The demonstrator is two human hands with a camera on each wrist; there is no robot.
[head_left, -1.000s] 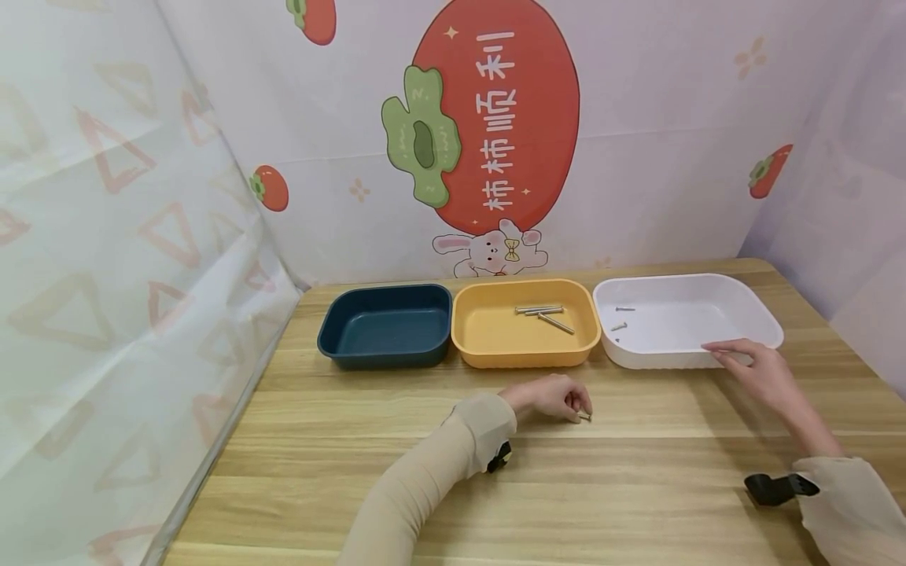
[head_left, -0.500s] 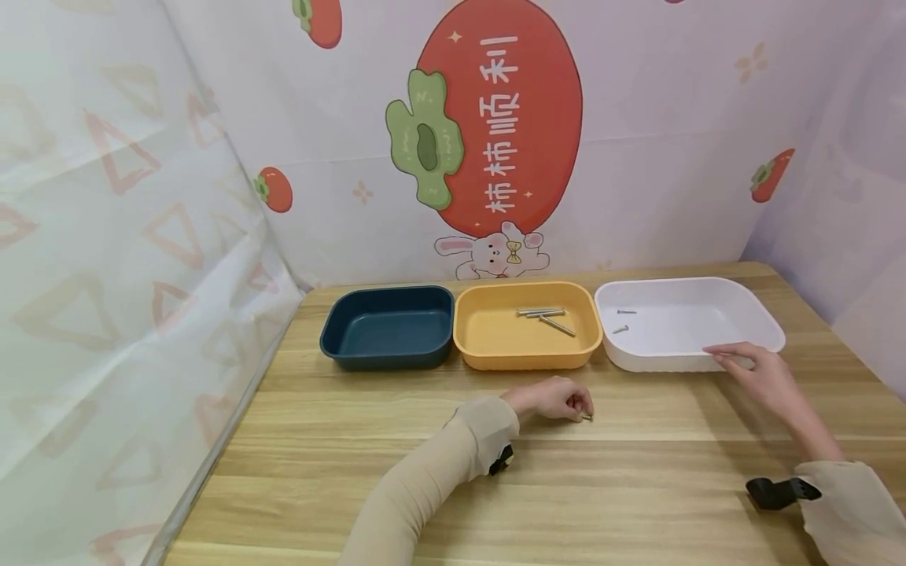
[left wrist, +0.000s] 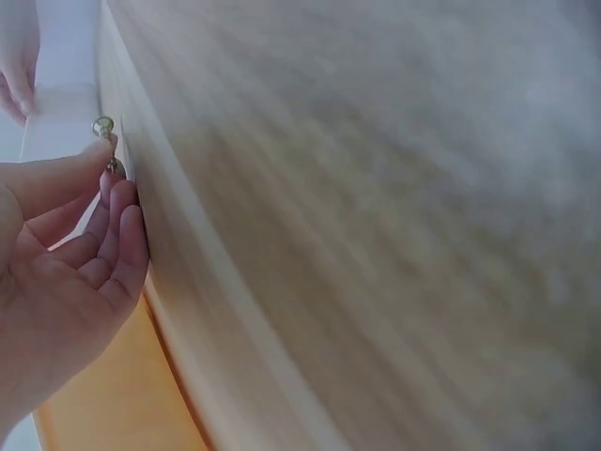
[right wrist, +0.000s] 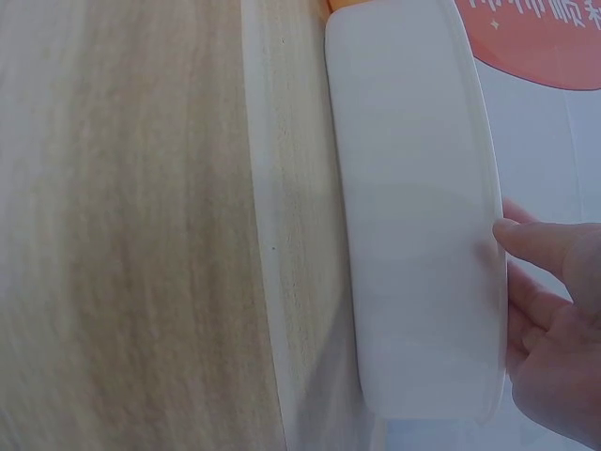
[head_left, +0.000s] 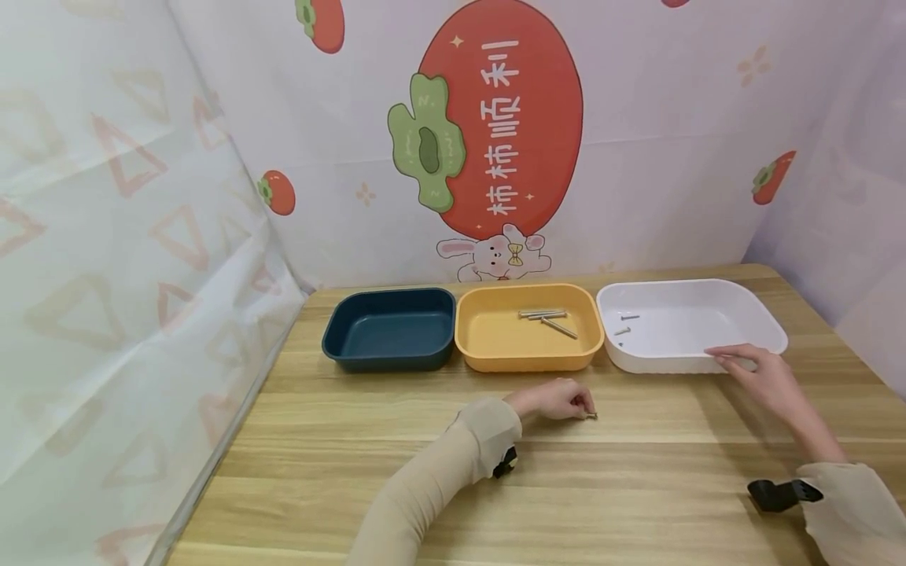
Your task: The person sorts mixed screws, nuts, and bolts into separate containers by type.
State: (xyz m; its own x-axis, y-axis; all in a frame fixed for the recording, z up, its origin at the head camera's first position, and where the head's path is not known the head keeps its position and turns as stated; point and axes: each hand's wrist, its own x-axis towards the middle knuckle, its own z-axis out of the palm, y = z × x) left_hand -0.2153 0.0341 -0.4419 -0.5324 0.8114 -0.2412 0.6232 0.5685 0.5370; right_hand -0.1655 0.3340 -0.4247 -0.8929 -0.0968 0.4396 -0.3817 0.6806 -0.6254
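Note:
My left hand [head_left: 562, 398] is low over the wooden table, in front of the yellow tray [head_left: 527, 364]. Between thumb and fingertips it pinches a small brass-coloured screw [left wrist: 103, 127], whose round head sticks out past the thumb in the left wrist view. The rest of the screw is partly hidden by the fingers. At the right, my right hand [head_left: 764, 381] holds the near rim of the white tray [right wrist: 418, 216], its thumb on the rim and its other fingers on the inner side. A couple of small screws [head_left: 623, 331] and a tiny piece lie inside the white tray's left part.
Several long silvery screws [head_left: 559, 326] lie in the yellow tray. A dark blue tray [head_left: 389, 362] stands to its left, and the three trays form a row along the back of the table [head_left: 602, 487]. A printed cloth [head_left: 637, 196] hangs behind them.
The left fingers have shifted slightly over the screw, and less of its shaft shows in the head view. The right hand stays on the white tray's rim. The head view has tilted a little.

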